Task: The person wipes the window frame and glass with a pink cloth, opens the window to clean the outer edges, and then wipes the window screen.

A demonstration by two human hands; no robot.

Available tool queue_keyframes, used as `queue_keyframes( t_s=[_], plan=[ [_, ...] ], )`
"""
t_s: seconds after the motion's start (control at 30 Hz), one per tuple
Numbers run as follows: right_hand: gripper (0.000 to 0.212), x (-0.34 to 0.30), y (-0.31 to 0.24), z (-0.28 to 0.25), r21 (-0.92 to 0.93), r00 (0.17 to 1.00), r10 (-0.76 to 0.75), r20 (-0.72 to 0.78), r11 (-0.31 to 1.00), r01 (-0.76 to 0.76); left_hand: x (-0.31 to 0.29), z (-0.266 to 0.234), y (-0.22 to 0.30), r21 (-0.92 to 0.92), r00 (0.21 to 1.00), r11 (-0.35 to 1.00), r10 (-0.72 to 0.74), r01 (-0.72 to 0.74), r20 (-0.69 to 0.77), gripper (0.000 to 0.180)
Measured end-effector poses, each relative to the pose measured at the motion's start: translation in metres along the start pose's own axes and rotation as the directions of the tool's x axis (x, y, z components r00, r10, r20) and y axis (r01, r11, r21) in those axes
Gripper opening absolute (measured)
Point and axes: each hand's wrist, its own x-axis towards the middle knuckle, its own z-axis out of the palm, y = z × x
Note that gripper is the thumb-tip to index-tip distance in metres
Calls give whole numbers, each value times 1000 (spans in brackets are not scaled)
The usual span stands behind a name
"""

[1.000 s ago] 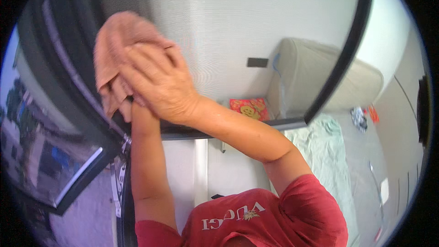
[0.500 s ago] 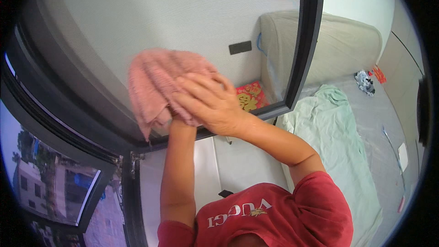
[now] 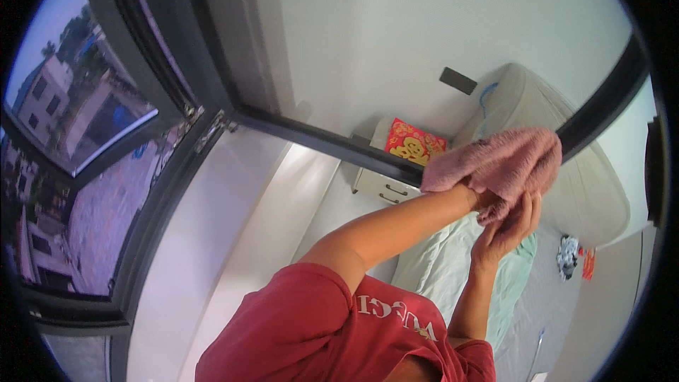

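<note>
Pink cloth (image 3: 498, 163): fluffy towel, bunched, pressed against the glass pane (image 3: 424, 42) at the right of the view, just above the dark window frame bar (image 3: 318, 140) that runs diagonally across the pane.

Left hand (image 3: 488, 198): mostly hidden under the cloth; forearm crosses from the red shirt (image 3: 318, 332) up to the cloth. It appears to grip the cloth's underside, though the fingers cannot be seen.

Right hand (image 3: 506, 230): fingers curled up into the lower edge of the cloth, touching it and closing on its folds.

Reflection in the glass: a person in the red shirt, arms raised; a bed with pale green sheet (image 3: 453, 269); a beige padded headboard (image 3: 559, 170); a white bedside drawer unit (image 3: 382, 180) with a red and gold cushion (image 3: 414, 143) on top; small coloured items (image 3: 573, 258) on the grey floor, far right.

Left of view: second dark-framed window (image 3: 152, 191), with buildings and sky outside (image 3: 64, 99).
</note>
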Motion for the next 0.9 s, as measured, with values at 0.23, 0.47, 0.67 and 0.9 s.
queue_keyframes(
  t_s=[0.23, 0.47, 0.67, 0.9],
  plan=[
    [47, -52, 1, 16, 62, 966, 215, 147, 972, -226, -32, 95, 57, 543, 490, -190, -262, 818, -831, 23],
    [43, -70, -43, 48, 127, 933, 179, 313, 965, -228, -42, 156, 125, 275, 202, -447, -204, 851, -958, 32],
    [49, -67, -104, 103, 219, 873, 28, 487, 964, -153, -53, 214, 191, -12, 56, -745, 66, 667, -996, 27],
    [51, -13, -176, 181, 442, 828, -214, 519, 896, -46, -69, 257, 269, -228, 275, -932, 306, 282, -911, 30]
  ],
)
